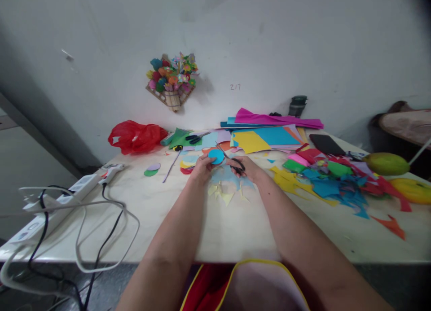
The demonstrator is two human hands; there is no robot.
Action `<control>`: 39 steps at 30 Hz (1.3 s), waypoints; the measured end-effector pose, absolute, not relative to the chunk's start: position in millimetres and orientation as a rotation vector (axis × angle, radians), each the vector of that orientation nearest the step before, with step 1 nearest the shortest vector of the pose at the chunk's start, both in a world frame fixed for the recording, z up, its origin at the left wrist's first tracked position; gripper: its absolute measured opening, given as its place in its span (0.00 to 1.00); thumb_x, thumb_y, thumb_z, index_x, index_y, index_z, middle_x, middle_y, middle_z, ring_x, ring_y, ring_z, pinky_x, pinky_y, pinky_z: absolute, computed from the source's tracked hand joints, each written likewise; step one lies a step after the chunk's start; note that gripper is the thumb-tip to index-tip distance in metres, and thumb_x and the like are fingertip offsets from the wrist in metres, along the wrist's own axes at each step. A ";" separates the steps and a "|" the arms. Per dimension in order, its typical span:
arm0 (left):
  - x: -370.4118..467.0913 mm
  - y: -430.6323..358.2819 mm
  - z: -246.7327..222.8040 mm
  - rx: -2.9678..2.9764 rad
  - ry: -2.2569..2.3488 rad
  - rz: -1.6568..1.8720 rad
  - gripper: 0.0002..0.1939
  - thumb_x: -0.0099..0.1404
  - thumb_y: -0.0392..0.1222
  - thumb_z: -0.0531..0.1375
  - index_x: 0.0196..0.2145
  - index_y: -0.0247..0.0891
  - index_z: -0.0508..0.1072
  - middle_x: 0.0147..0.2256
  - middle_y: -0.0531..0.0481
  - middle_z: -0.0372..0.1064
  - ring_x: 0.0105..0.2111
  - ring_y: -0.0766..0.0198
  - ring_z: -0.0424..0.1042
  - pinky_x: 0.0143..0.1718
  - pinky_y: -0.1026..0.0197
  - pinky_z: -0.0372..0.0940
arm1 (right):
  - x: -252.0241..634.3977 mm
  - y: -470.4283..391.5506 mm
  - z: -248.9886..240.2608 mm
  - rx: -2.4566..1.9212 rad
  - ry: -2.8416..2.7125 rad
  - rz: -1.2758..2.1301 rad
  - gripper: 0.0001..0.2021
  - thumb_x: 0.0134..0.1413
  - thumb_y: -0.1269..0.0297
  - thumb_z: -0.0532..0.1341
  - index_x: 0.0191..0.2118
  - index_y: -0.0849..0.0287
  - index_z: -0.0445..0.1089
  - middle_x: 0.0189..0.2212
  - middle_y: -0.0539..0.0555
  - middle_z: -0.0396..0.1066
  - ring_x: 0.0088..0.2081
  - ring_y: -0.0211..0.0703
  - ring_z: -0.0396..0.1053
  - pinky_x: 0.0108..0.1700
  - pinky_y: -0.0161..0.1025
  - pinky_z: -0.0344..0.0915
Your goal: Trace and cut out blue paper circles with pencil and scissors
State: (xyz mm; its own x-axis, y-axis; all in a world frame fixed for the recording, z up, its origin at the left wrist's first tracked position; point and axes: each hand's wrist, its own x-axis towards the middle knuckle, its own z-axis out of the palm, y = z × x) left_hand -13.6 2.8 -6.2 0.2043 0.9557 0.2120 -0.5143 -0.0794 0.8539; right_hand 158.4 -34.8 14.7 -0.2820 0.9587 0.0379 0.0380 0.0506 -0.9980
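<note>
Near the table's middle, my left hand (202, 166) pinches a round blue paper disc (216, 156) by its lower left edge. My right hand (248, 167) has its fingers in the black handles of a pair of scissors (238, 166). The blades point up and left, close to the disc's right edge; whether they touch it I cannot tell. Pale blue and pale yellow paper scraps (222, 195) lie below the hands. Left of my left hand are cut discs in yellow, red and pale blue (186, 165), and farther left a purple and green pair (152, 169).
Stacked coloured sheets (252, 141) and a second pair of scissors (195, 138) lie at the back. A red plastic bag (134, 138) sits back left. A power strip (57, 210) with loose cables runs along the left. Blue scraps (325, 185), a phone (326, 145) and mangoes (387, 163) are right.
</note>
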 end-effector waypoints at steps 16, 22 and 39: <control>-12.5 1.8 -5.5 1.009 0.564 1.343 0.10 0.43 0.32 0.63 0.28 0.32 0.73 0.28 0.49 0.71 0.29 0.64 0.70 0.37 0.58 0.66 | 157.9 -34.2 14.2 -1.054 -1.499 1.346 0.12 0.45 0.59 0.61 0.22 0.61 0.61 0.13 0.47 0.63 0.11 0.28 0.55 0.11 0.28 0.45; -12.4 2.4 -4.8 0.993 0.579 1.349 0.10 0.42 0.33 0.63 0.28 0.32 0.73 0.28 0.49 0.72 0.30 0.63 0.71 0.38 0.58 0.66 | 157.9 -33.7 13.1 -1.068 -1.505 1.340 0.13 0.44 0.58 0.62 0.22 0.61 0.61 0.13 0.47 0.63 0.11 0.28 0.55 0.11 0.28 0.45; -12.5 2.3 -5.0 0.985 0.616 1.363 0.11 0.42 0.34 0.63 0.28 0.33 0.72 0.28 0.49 0.71 0.32 0.61 0.71 0.40 0.55 0.65 | 157.2 -28.3 5.4 -1.051 -1.492 1.302 0.13 0.40 0.57 0.64 0.22 0.62 0.63 0.12 0.45 0.60 0.11 0.27 0.53 0.12 0.28 0.47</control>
